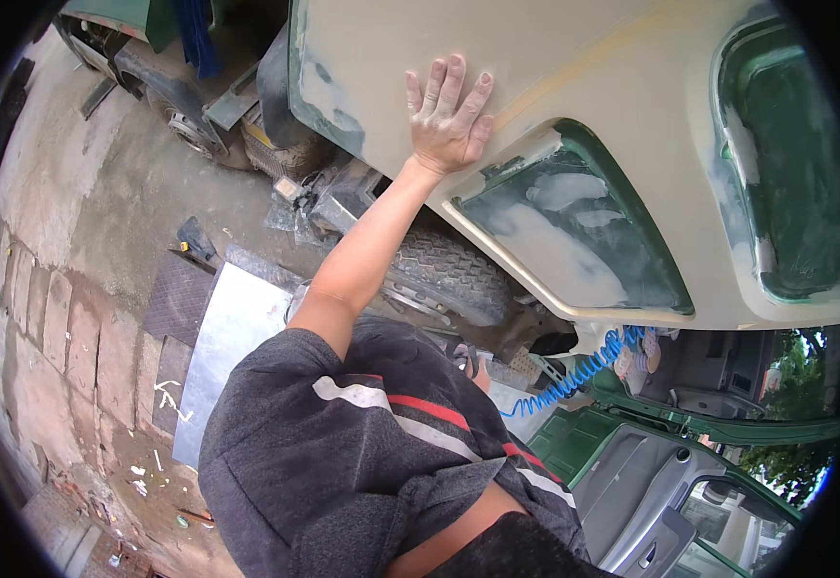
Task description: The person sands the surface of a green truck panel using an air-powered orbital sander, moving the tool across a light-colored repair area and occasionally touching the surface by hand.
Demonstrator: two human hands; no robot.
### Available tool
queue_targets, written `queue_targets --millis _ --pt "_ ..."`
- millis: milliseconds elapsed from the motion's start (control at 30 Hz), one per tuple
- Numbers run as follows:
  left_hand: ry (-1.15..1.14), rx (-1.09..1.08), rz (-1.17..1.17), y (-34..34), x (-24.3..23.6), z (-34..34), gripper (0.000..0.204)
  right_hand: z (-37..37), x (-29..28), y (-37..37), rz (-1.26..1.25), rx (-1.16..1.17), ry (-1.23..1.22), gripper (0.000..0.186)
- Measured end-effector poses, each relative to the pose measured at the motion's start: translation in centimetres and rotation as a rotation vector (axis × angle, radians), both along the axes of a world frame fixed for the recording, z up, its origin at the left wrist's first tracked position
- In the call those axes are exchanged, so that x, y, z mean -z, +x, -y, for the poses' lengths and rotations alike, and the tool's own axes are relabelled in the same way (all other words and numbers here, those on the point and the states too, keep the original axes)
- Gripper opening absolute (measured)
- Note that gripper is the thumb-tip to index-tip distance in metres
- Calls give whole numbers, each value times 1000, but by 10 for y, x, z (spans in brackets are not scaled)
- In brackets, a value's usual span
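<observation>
My left hand (446, 125) lies flat on the cream-coloured vehicle panel (574, 58), fingers spread and pointing away from me. Pale dust coats its fingers, and nothing is held in it. Just right of the hand, a recessed green area (574, 222) is smeared with whitish filler. A second green recess (786, 173), with rough pale edges, sits farther right. Along the panel's left corner, grey-green patches show through the cream coat. My right hand does not show; a strip of bare skin (459, 530) appears below my dark striped shirt.
Under the panel are a knobby tyre (449, 270) and exposed front parts. A blue coiled hose (584, 376) hangs at its right, near an open green door (632, 482). A pale sheet (232, 356) lies on the dusty ground. Another dirty vehicle (165, 87) stands far left.
</observation>
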State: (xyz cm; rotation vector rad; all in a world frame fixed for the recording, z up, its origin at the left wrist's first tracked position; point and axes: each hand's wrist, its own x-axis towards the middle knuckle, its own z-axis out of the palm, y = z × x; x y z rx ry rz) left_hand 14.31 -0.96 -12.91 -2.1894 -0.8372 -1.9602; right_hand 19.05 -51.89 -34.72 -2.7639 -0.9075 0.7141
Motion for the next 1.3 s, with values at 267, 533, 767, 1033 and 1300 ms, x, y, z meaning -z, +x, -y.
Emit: queue_targets --millis 267,533,767,1033,1300 --pt "-357 -43 423 -2 111 11 72 83 32 15 169 -63 41 49" --pt "-828 -24 843 1 153 3 75 112 7 8 112 -31 -69 44" --pt "-514 -15 531 6 29 23 79 94 -14 -5 0 -23 -143 59" --pt "163 -59 -81 -21 -131 -28 69 64 15 2 -79 36 -76 48" --pt "414 -113 55 -24 -292 -61 63 54 64 8 136 -229 57 51"
